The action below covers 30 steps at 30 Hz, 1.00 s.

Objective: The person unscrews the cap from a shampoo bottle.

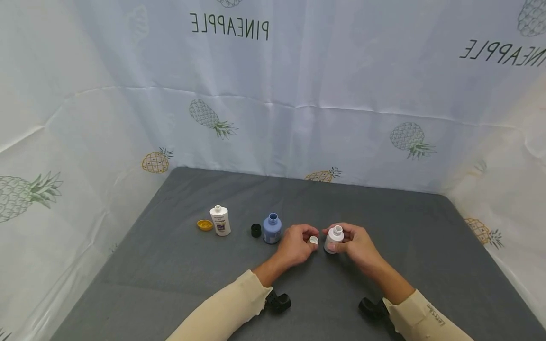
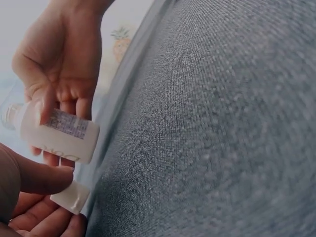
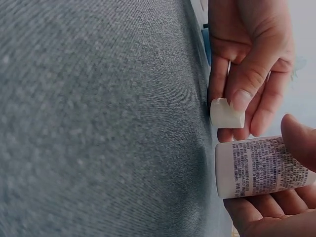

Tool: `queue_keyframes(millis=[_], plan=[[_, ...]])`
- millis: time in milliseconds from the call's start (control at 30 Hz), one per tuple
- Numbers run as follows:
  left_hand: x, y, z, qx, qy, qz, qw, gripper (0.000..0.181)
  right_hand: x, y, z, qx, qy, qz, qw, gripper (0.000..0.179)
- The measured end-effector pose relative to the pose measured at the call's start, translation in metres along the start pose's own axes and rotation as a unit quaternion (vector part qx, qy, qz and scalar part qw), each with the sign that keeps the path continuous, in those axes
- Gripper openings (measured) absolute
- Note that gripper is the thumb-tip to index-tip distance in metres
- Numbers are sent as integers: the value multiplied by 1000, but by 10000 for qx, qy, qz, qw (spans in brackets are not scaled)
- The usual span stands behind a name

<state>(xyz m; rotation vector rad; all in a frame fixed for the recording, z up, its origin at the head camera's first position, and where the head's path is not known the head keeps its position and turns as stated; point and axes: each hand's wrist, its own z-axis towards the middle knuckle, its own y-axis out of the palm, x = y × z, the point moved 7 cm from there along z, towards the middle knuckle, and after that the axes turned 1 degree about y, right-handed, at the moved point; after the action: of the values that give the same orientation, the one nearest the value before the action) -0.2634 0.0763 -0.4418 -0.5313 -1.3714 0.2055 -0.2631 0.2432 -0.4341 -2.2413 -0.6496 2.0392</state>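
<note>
Between thumb and fingers, my left hand [image 1: 297, 245] pinches a small white cap [image 1: 313, 240], its hollow side facing up in the head view. Just to its right, my right hand [image 1: 357, 246] grips a white bottle [image 1: 333, 241] with a bare neck. Thumb and fingers lie on opposite sides of the bottle; printed text covers its label [image 3: 261, 165] in the right wrist view. Cap and bottle are a short gap apart, low over the grey table. In the left wrist view the cap [image 2: 71, 196] is below the bottle [image 2: 59, 131].
Left of my hands stands an uncapped blue bottle [image 1: 272, 228], with a black cap [image 1: 256, 230] beside it. Farther left are an uncapped white bottle [image 1: 220, 220] and a yellow cap [image 1: 204, 225]. A pineapple-print curtain [image 1: 273, 137] surrounds the grey table [image 1: 170, 274].
</note>
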Motion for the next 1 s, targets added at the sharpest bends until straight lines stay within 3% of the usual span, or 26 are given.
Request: queue_keyframes(millis=[300, 533, 633, 833, 1000], plan=[[1, -3, -3, 194, 83, 468, 9987, 26, 5, 2, 1, 145, 86, -217, 9996, 40], [1, -4, -5, 202, 112, 633, 9977, 26, 5, 3, 0, 67, -96, -490, 9987, 41], [5, -6, -6, 229, 301, 733, 9966, 26, 4, 3, 0, 39, -260, -634, 9976, 42], [36, -19, -18, 354, 1022, 789, 9910, 21, 5, 1, 1, 144, -459, -895, 9948, 44], [74, -54, -41, 386, 1302, 549, 9892, 23, 0, -1, -1, 61, -657, -1113, 9916, 55]])
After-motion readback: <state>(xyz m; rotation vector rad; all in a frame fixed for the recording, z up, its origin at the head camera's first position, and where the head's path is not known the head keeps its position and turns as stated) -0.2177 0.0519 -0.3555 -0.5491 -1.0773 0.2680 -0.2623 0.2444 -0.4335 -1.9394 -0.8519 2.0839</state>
